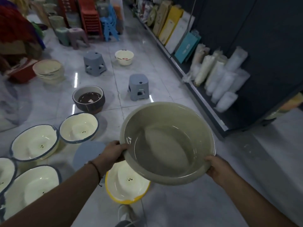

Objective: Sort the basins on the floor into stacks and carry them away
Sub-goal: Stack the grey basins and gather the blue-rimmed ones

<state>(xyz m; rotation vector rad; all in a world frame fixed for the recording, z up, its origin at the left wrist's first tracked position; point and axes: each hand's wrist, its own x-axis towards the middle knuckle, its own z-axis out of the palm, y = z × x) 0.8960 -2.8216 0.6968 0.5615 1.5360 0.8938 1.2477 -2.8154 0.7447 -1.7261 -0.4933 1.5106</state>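
Head view: both forearms reach in from the bottom edge, holding a grey-green basin [167, 143] up off the floor, tilted so its inside faces the camera. Left hand [113, 152] grips the near-left rim, fingers curled over the edge; a dark cord bracelet [96, 169] sits on that wrist. Right hand [218, 167] grips the near-right rim, thumb on top, fingers wrapped under.

Below the held basin, a cream basin with yellow rim [124, 184] sits on the tiled floor [188, 207], partly hidden by it. A shoe [126, 213] shows at the bottom edge. Flat grey-blue round piece [86, 154] lies just beside the left wrist; can't tell what it is.

Left side: four cream basins with blue rims, nearest [32, 185], one cut off at the frame edge [5, 174], one further up [34, 143], and a smaller one [78, 127]. Beyond them a dark brown basin [89, 99], then a stack of cream basins [49, 71] far left.

Mid floor: two grey stools [94, 63] [138, 86], well apart, and a single cream basin [124, 57] behind them. Stacked coloured stools [91, 18] stand at the back. Shelf [229, 76] on the right holds boxes and wrapped rolls.
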